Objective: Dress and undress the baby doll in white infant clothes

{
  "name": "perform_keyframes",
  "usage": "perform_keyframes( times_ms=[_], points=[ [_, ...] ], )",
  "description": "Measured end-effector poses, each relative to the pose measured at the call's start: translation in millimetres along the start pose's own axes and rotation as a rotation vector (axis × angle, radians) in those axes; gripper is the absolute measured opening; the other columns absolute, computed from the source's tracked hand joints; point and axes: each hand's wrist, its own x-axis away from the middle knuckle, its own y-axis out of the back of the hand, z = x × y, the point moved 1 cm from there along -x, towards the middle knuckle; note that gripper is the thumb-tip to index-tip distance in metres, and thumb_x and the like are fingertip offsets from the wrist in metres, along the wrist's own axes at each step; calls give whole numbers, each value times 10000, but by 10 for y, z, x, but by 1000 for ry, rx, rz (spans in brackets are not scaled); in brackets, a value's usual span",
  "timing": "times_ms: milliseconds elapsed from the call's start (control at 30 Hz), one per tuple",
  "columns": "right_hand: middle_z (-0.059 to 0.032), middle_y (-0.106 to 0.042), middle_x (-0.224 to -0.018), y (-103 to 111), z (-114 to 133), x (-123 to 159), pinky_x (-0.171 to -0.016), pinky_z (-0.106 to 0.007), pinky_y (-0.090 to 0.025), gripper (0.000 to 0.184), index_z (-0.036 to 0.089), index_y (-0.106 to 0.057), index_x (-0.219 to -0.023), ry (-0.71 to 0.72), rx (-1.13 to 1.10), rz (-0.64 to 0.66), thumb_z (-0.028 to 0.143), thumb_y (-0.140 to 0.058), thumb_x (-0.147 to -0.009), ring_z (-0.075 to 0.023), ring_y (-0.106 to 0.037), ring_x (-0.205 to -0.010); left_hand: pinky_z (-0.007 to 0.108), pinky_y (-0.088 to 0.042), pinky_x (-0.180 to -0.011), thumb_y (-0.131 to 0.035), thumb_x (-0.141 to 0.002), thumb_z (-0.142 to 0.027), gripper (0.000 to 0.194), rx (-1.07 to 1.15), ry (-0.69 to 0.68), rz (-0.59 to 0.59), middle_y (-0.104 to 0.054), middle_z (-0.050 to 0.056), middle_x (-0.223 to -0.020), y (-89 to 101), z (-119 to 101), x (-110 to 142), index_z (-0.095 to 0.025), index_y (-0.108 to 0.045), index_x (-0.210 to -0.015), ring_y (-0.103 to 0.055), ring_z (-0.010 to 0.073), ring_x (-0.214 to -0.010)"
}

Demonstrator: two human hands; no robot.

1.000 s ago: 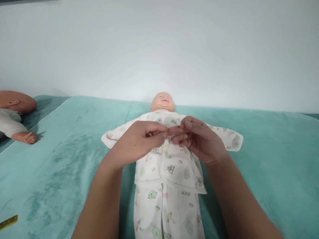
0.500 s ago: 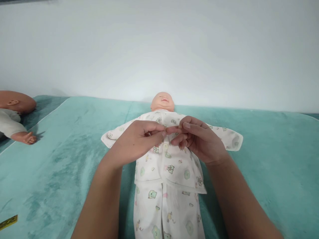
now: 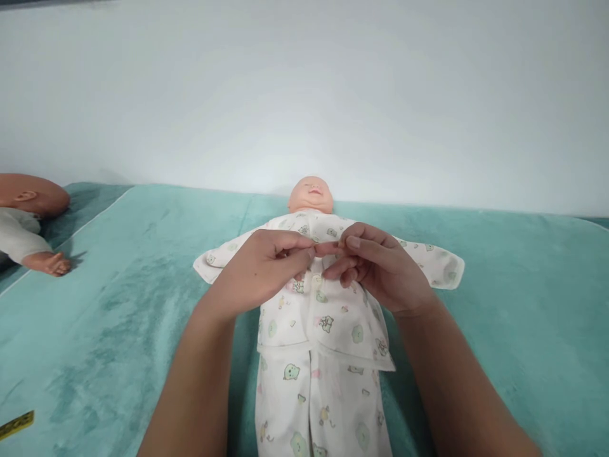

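A baby doll [image 3: 311,193] lies on its back, in a white jacket [image 3: 328,327] and matching trousers [image 3: 328,409] with small animal prints. Over the jacket's chest, my left hand [image 3: 264,270] is closed, thumb and index finger pinched together. Its fingertips meet an outstretched finger of my right hand [image 3: 385,263]. That hand is closed too, thumb against the bent index finger and the lower fingers curled. Whatever small thing may be between the fingertips cannot be made out. My hands cover part of the jacket's front; its sleeves spread out to both sides.
A teal plush cover [image 3: 514,330] lies beneath the doll, up against a pale wall [image 3: 304,89]. At the far left lies a second doll [image 3: 33,193] in white, cut off by the picture edge. A yellow strip with dark marks [image 3: 16,425] is at the lower left.
My fingertips have shifted very slightly at the pinch; the right thumb and index finger sit a touch further left. The doll and clothes keep their place.
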Motion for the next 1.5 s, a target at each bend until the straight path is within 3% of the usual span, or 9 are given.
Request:
perform_keyframes(
  times_ms=[300,600,900,1067,1267,1500],
  points=[
    [-49,-750,-1060,-88,-22,-6,-535,-177,-545,146,199,-628,-842,48,74,-41,328,-692,-866,-162,-749,-781,242,-278,-490,-538,-753,-273,202,32,81,-150,-471,-27,-552,-25,52,-47,-181,-592,-582,-437,105,-564],
    [-58,-708,-1188,-136,-15,15,-539,-181,-529,152,207,-686,-849,72,188,-26,357,-709,-847,-156,-745,-788,256,-338,-515,-513,-747,-287,207,32,51,-255,-546,-10,-573,-53,56,-83,-187,-626,-605,-507,135,-597],
    [-55,-700,-1206,-123,-19,15,-539,-191,-524,139,211,-682,-840,93,169,-2,348,-704,-853,-171,-746,-811,249,-305,-536,-496,-772,-241,236,82,58,-226,-509,-24,-580,-54,45,-80,-175,-516,-546,-460,114,-612],
    [-58,-709,-1182,-117,-24,16,-535,-195,-522,145,210,-684,-832,103,175,-9,351,-716,-841,-175,-746,-812,255,-349,-577,-498,-801,-241,229,101,52,-211,-528,-21,-592,-59,48,-85,-178,-576,-595,-501,125,-640],
    [-53,-733,-1091,-88,-30,10,-531,-194,-525,131,212,-689,-851,121,150,-15,342,-705,-850,-162,-741,-766,256,-385,-601,-512,-828,-279,223,120,63,-201,-539,-24,-610,-56,57,-81,-205,-721,-808,-512,130,-643],
    [-52,-721,-1129,-103,-20,-2,-562,-218,-546,128,219,-685,-828,133,159,-38,344,-692,-852,-145,-726,-744,254,-394,-602,-504,-856,-305,235,63,23,-232,-553,-22,-618,-42,53,-83,-188,-683,-757,-524,131,-639]
  ],
)
